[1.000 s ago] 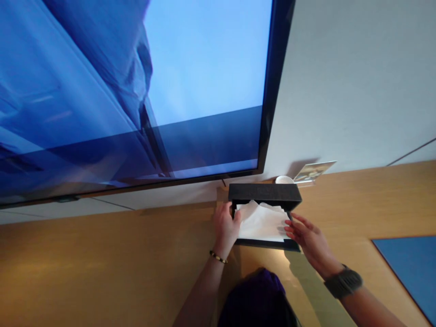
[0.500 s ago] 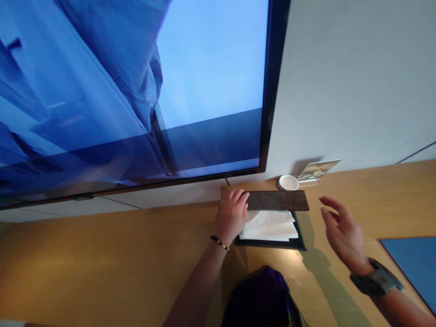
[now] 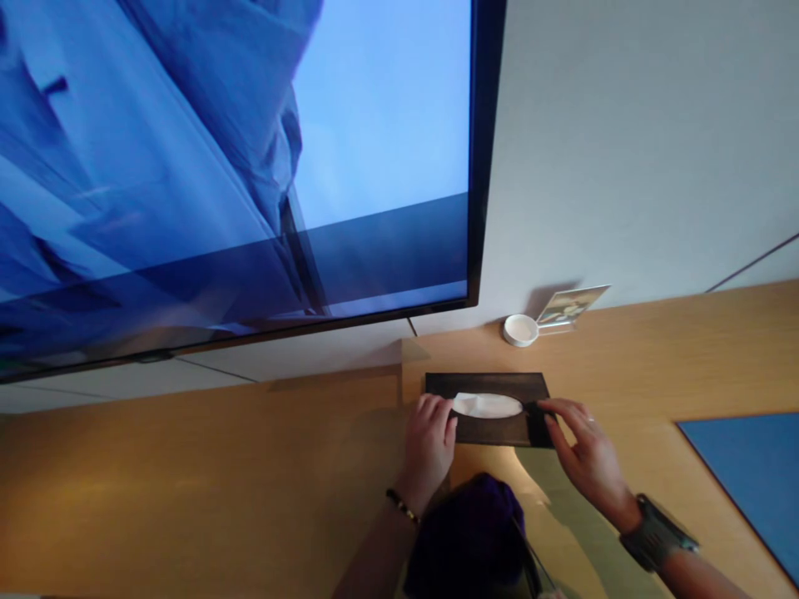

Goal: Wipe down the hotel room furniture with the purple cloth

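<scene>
One dark purple shape [image 3: 468, 532]: cut off by the bottom edge; what it is cannot be made out.
Wrists: a beaded bracelet [image 3: 403, 506] is worn on the left, a dark watch [image 3: 655, 532] on the right; both forearms are cut off below.
Left hand [image 3: 428, 449]: laid with curled fingers at the left end of the tissue box [image 3: 490, 431], whose near left corner is hidden by it; whether that end is gripped cannot be told.
Right hand [image 3: 590, 462]: thumb and fingers are held close together, touching the box's right end; a black patch there is hard to read, so whether anything is pinched cannot be told.
Box position: set on the wooden counter [image 3: 187, 482], between the hands; white tissue [image 3: 490, 405] is shown in its oval slot.
Blue mat [image 3: 742, 474]: cut off at the right edge.
White dish [image 3: 520, 330]: placed beyond the box.
Picture card [image 3: 571, 305]: tilted just beside the dish, its print blurred.
Screen [image 3: 374, 166]: cut off at top and left.
</scene>
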Available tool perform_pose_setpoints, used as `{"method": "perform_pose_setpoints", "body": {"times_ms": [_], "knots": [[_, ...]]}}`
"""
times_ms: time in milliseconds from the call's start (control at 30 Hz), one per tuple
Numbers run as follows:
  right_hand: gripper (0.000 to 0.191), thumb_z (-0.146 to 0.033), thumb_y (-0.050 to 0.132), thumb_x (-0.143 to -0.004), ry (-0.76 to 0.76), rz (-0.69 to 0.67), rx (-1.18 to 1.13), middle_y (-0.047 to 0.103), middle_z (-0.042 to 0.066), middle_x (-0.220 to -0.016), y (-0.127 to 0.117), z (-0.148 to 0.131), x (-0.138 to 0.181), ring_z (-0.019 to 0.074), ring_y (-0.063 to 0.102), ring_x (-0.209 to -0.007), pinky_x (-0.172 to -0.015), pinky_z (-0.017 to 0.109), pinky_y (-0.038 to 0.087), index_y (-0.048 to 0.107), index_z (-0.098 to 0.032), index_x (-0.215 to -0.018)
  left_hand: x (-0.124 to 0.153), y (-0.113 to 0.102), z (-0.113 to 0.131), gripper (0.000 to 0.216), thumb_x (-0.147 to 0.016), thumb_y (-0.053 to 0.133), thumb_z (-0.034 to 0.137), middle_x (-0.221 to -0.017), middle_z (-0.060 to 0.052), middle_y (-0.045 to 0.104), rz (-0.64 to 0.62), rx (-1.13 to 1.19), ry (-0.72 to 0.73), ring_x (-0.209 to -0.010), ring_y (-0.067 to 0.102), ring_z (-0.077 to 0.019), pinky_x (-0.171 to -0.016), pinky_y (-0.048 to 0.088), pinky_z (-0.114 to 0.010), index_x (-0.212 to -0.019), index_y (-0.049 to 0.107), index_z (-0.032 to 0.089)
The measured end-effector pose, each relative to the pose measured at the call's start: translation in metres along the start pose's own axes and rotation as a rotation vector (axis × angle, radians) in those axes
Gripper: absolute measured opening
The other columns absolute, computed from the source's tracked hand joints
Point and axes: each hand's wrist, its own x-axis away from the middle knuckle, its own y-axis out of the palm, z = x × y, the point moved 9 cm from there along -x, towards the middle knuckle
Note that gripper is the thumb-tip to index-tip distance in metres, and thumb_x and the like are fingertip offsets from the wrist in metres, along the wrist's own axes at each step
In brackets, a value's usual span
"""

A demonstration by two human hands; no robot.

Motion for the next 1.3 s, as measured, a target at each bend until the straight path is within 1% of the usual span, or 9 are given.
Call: {"method": "perform_pose_setpoints", "body": {"times_ms": [100,167,300,500,700,900,1100,1200,1300], "knots": [[0.017,-0.023,0.046,-0.099,-0.105,-0.112,0.016,0.06,0.007,-0.104,0.026,-0.015,-0.012,0.0238,0.052,-0.102,-0.088,0.04,0.048,0.053,-0.019,-0.114,-0.033,0.015,0.006,0.035,-0.079,0.065,0.013,-0.112,-0.011,0.06,-0.091,0.026,-0.026,-0.108,0.049,-0.0264,-0.097,0.047,-0.046,-0.113,0.059,0.014],[0.019,-0.021,0.047,-0.098,-0.132,-0.171,0.029,0.06,0.007,-0.106,0.04,-0.017,-0.016,0.0255,0.05,-0.104,-0.089,0.042,0.048,0.053,-0.019,-0.115,-0.044,0.026,0.011,0.022,-0.077,0.065,0.009,-0.102,-0.008,0.062,-0.152,0.082,-0.002,-0.102,0.051,-0.0244,-0.091,0.048,-0.041,-0.098,0.063,0.015],[0.027,-0.019,0.05,-0.095,-0.15,-0.257,0.058,0.06,0.008,-0.112,0.054,-0.017,-0.017,0.0278,0.047,-0.107,-0.092,0.045,0.047,0.053,-0.017,-0.122,-0.039,0.027,0.022,0.017,-0.081,0.056,0.003,-0.082,-0.004,0.061,-0.21,0.181,0.095,-0.09,0.052,-0.0195,-0.082,0.046,-0.033,-0.073,0.059,0.017],[0.03,-0.017,0.052,-0.094,-0.173,-0.336,0.087,0.058,0.009,-0.117,0.07,-0.025,-0.02,0.0294,0.045,-0.11,-0.094,0.048,0.044,0.054,-0.016,-0.123,-0.041,0.019,0.007,0.019,-0.082,0.057,0.007,-0.104,-0.008,0.062,-0.163,0.099,0.005,-0.102,0.051,-0.022,-0.091,0.045,-0.037,-0.098,0.062,0.015],[0.019,-0.017,0.053,-0.094,-0.173,-0.303,0.118,0.058,0.011,-0.108,0.068,-0.016,-0.023,0.0287,0.046,-0.103,-0.089,0.046,0.044,0.058,-0.012,-0.111,-0.041,0.031,0.006,0.016,-0.086,0.056,0.01,-0.084,-0.004,0.059,-0.224,-0.035,0.116,-0.09,0.05,-0.0195,-0.079,0.045,-0.032,-0.072,0.06,0.017],[0.02,-0.017,0.055,-0.094,-0.23,-0.325,0.091,0.058,0.008,-0.112,0.07,-0.022,-0.022,0.0291,0.044,-0.107,-0.088,0.045,0.041,0.057,-0.017,-0.114,-0.024,0.009,0.028,0.019,-0.093,0.048,0.016,-0.082,-0.004,0.057,-0.14,-0.176,0.292,-0.089,0.05,-0.0195,-0.082,0.048,-0.033,-0.077,0.059,0.015],[0.01,-0.017,0.051,-0.096,-0.293,-0.353,0.058,0.059,0.004,-0.088,0.07,-0.037,-0.023,0.024,0.047,-0.094,-0.083,0.039,0.04,0.059,-0.017,-0.091,-0.016,0.001,0.035,0.02,-0.095,0.045,0.016,-0.084,-0.005,0.059,-0.15,-0.09,0.333,-0.087,0.052,-0.0192,-0.08,0.049,-0.033,-0.08,0.058,0.015],[0.007,-0.016,0.053,-0.096,-0.319,-0.383,0.044,0.06,0.005,-0.094,0.068,-0.042,-0.018,0.0232,0.048,-0.095,-0.085,0.039,0.04,0.059,-0.014,-0.097,-0.009,-0.004,0.021,0.015,-0.091,0.052,0.013,-0.1,-0.007,0.063,-0.107,0.008,0.226,-0.097,0.054,-0.0201,-0.089,0.049,-0.035,-0.104,0.059,0.015],[0.036,-0.018,0.062,-0.091,-0.296,-0.392,0.078,0.058,0.01,-0.114,0.073,-0.044,-0.018,0.0275,0.045,-0.106,-0.091,0.043,0.038,0.051,-0.012,-0.125,-0.008,0.003,-0.005,0.037,-0.081,0.066,0.012,-0.106,-0.008,0.062,-0.136,0.048,0.033,-0.101,0.053,-0.0224,-0.091,0.048,-0.037,-0.117,0.057,0.014]]}}
